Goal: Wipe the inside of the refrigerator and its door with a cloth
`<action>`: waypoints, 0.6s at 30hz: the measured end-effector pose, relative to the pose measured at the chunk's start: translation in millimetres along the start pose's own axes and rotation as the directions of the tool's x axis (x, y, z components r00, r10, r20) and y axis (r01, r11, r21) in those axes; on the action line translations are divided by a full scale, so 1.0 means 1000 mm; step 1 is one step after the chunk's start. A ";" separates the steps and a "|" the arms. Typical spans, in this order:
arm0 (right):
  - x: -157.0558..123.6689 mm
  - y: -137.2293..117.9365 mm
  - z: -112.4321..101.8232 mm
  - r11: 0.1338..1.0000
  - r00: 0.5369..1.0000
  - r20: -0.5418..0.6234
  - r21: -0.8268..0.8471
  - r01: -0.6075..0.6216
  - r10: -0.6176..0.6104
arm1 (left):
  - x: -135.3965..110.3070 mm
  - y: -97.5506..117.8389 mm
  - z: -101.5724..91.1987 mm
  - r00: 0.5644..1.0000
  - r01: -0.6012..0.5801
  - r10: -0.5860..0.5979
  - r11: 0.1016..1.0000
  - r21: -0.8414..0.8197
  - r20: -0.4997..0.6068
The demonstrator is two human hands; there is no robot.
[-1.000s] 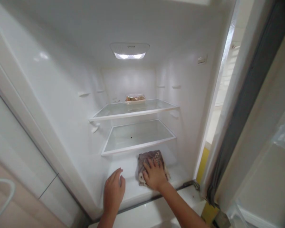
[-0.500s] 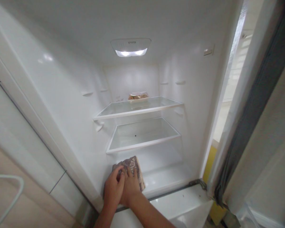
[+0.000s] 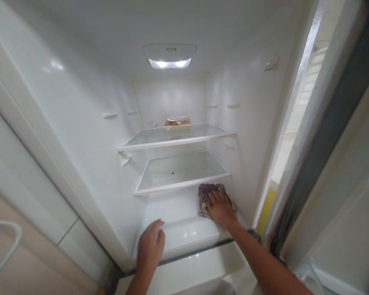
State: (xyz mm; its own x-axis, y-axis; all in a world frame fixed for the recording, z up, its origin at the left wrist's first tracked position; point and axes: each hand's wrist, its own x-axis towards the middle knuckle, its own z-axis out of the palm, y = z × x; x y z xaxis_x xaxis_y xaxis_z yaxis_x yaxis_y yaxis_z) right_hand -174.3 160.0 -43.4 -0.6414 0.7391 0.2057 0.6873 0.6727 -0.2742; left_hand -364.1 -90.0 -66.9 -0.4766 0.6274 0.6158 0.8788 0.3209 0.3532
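My right hand presses on a folded brown and cream patterned cloth, fingers spread over its top. The cloth lies on the white fridge floor at the right, close to the side wall. My left hand is at the front left of that floor. Its fingers are slightly curved, the thumb stands apart, and nothing is in it.
Above are two glass shelves, a lower one with a small dark spot and an upper one bearing a wrapped food tray. A lamp glows in the ceiling. The fridge door stands open at the right.
My right hand has moved the cloth from the front left of the fridge floor across to the right. My left hand has come away from the cloth and stays at the left.
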 end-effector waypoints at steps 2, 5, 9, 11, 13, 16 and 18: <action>-0.005 -0.006 -0.002 1.000 0.999 0.038 0.002 -0.011 0.011 | 0.002 0.001 -0.001 0.999 0.031 -0.031 0.999 -0.022 -0.014; -0.025 -0.038 -0.005 0.999 0.992 0.118 0.042 0.029 -0.034 | 0.007 0.006 -0.005 0.995 0.094 -0.097 0.993 -0.070 -0.034; -0.067 -0.105 -0.007 0.936 0.927 0.188 0.204 0.286 -0.324 | 0.016 0.020 -0.014 0.990 0.134 -0.140 0.981 -0.138 -0.034; -0.083 -0.142 -0.004 0.850 0.846 0.182 0.290 0.441 -0.501 | 0.021 0.023 -0.021 0.990 0.137 -0.141 0.977 -0.161 -0.019; -0.090 -0.175 0.002 0.770 0.781 0.124 0.322 0.551 -0.612 | 0.021 0.019 -0.028 0.993 0.120 -0.120 0.978 -0.172 0.012; -0.076 -0.202 0.012 0.770 0.769 0.158 0.313 0.556 -0.619 | 0.011 0.004 -0.034 0.995 0.099 -0.096 0.986 -0.131 0.031; -0.055 -0.205 0.018 0.787 0.759 0.233 0.307 0.536 -0.608 | -0.002 -0.007 -0.033 0.997 0.078 -0.077 0.994 -0.082 0.014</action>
State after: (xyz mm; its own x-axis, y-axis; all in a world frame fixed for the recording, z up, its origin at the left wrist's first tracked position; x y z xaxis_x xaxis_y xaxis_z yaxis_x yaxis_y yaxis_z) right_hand -286.0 -18.8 -15.8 -0.9841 0.1440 0.1038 0.0923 0.9147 -0.3936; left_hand -369.7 -117.3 -47.1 -0.5429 0.6106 0.5766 0.8338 0.3102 0.4567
